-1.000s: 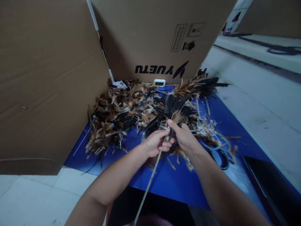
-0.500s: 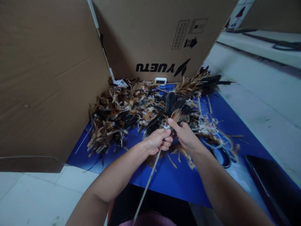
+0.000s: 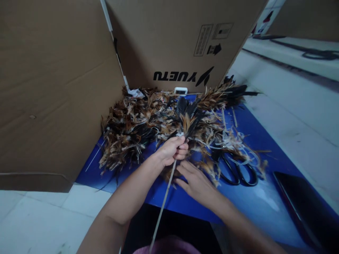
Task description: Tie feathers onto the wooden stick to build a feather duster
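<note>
My left hand (image 3: pixel 173 150) is closed around a feather duster (image 3: pixel 188 118) where the feathers meet its thin stick. Black and brown feathers fan out above the fist, with a bit of white tie at their base. The stick (image 3: pixel 164 203) slants down toward my lap. Just below and to the right, my right hand (image 3: pixel 196 181) is empty, with its fingers loosely stretched toward the stick and over some loose feathers. Behind both hands lies a wide heap of brown and black feathers (image 3: pixel 132 130).
Black-handled scissors (image 3: pixel 247 176) and tangled clear plastic strips (image 3: pixel 245 151) lie to the right on the blue tabletop (image 3: pixel 159 197). A dark flat device (image 3: pixel 299 201) rests at the right edge. Cardboard walls (image 3: pixel 53 88) stand left and behind; a small white gadget (image 3: pixel 180 91) sits at the back.
My right hand has let go of the feather base and dropped down below my left hand. The feather head has shifted slightly left, and the scissors show more fully.
</note>
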Tool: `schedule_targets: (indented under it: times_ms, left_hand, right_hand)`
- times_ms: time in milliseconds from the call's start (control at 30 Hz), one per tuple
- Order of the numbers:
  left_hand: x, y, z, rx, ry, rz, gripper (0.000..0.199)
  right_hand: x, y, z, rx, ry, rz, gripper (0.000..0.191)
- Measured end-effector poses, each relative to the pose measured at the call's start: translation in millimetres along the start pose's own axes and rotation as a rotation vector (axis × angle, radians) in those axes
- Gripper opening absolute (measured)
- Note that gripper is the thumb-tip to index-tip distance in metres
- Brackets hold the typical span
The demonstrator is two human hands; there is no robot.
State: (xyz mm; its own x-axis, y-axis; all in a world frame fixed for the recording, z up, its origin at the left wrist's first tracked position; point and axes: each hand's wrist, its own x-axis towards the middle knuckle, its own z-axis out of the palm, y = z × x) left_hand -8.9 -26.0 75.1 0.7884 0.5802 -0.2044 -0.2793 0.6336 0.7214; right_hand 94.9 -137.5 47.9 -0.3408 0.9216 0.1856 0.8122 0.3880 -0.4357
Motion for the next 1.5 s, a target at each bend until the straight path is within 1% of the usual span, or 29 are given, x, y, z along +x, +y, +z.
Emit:
schedule_targets:
  times_ms: [67, 167, 367, 467, 500, 600, 633, 700, 767, 800, 900, 1000, 1200, 1333, 1433, 1500]
  left_hand:
    - [0, 0, -0.1, 0.001, -0.001, 0.003, 0.018]
    - [0, 0, 0.1, -0.002, 0.005, 0.005, 0.018]
    - [-1, 3, -0.6, 0.004, 0.017, 0.008, 0.022]
    - [-2, 4, 0.0, -0.001, 0.014, 0.009, 0.022]
    - [-3, 4, 0.5, -0.005, 0.018, 0.007, 0.022]
    - [-4, 5, 1.9, -0.015, 0.029, -0.004, 0.022]
    - [-5, 6, 2.1, -0.019, 0.027, -0.006, 0.021]
    - [-5, 7, 2.1, -0.026, 0.016, 0.001, 0.019]
    - [-5, 7, 1.6, -0.032, 0.001, 0.012, 0.016]
    - [-5, 8, 1.2, -0.032, -0.003, 0.018, 0.015]
    - [-5, 8, -0.2, -0.026, -0.012, 0.017, 0.015]
    - [-5, 8, -1.2, -0.019, -0.02, 0.017, 0.015]
    - [-4, 9, -2.4, 0.019, 0.007, 0.022, 0.016]
    - [-2, 6, -2.5, 0.086, 0.058, 0.024, 0.019]
    - [0, 1, -1.6, 0.149, 0.111, 0.022, 0.021]
    - [1, -3, 0.2, 0.186, 0.129, 0.019, 0.023]
  right_hand:
    - [3, -2, 8, -0.063, 0.003, -0.018, 0.015]
    - [6, 0, 10, -0.121, -0.001, -0.023, 0.012]
    - [-3, 8, -9, -0.093, -0.014, 0.062, 0.013]
    - [-2, 6, -12, -0.049, 0.02, 0.043, 0.009]
    - [0, 4, -9, -0.029, 0.029, 0.018, 0.013]
    - [10, -1, 4, 0.059, 0.034, -0.062, 0.037]
    - [14, -2, 9, 0.096, 0.03, -0.079, 0.039]
    - [20, -4, 17, 0.169, 0.037, -0.087, 0.028]
    - [23, -3, 20, 0.23, 0.043, -0.06, 0.015]
    - [24, -3, 19, 0.254, 0.047, -0.032, 0.013]
    - [20, 2, 9, 0.294, 0.07, 0.057, 0.015]
    - [13, 10, -8, 0.319, 0.118, 0.113, 0.015]
    - [-5, 40, -47, 0.376, 0.2, 0.244, 0.012]
    - [-16, 59, -61, 0.546, 0.238, 0.365, 0.015]
    - [-22, 67, -63, 0.72, 0.288, 0.48, 0.021]
    - [-23, 67, -63, 0.865, 0.31, 0.521, 0.025]
